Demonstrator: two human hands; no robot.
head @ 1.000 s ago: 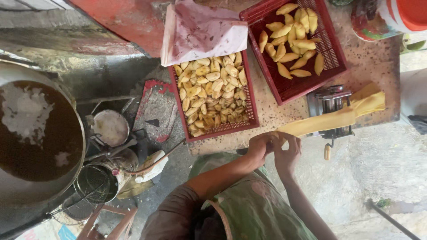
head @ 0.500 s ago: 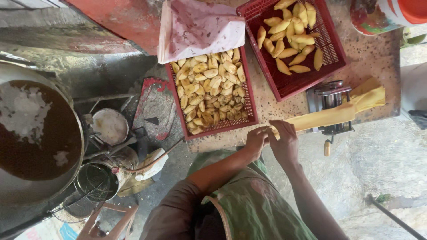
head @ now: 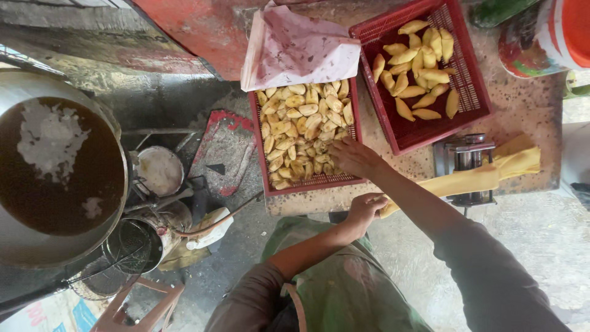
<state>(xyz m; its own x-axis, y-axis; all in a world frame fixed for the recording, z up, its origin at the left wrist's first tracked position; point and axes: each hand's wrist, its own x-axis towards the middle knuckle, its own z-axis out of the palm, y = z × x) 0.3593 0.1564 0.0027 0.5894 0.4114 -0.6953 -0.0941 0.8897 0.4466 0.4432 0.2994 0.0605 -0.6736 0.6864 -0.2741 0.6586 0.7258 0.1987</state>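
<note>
The right hand lies with fingers spread on small yellow dough pieces filling the near red tray. The left hand grips a yellow dough strip on the tabletop. Pink paper covers the tray's far end.

Wok: filled with dark oil, left of the bench.
Wire skimmer: laid below it.
Bucket: set at the bench's far right corner.

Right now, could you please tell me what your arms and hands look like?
The left hand and right hand are bare, no gloves. The left sleeve is brownish, the right sleeve grey; both forearms are uncovered.
</note>
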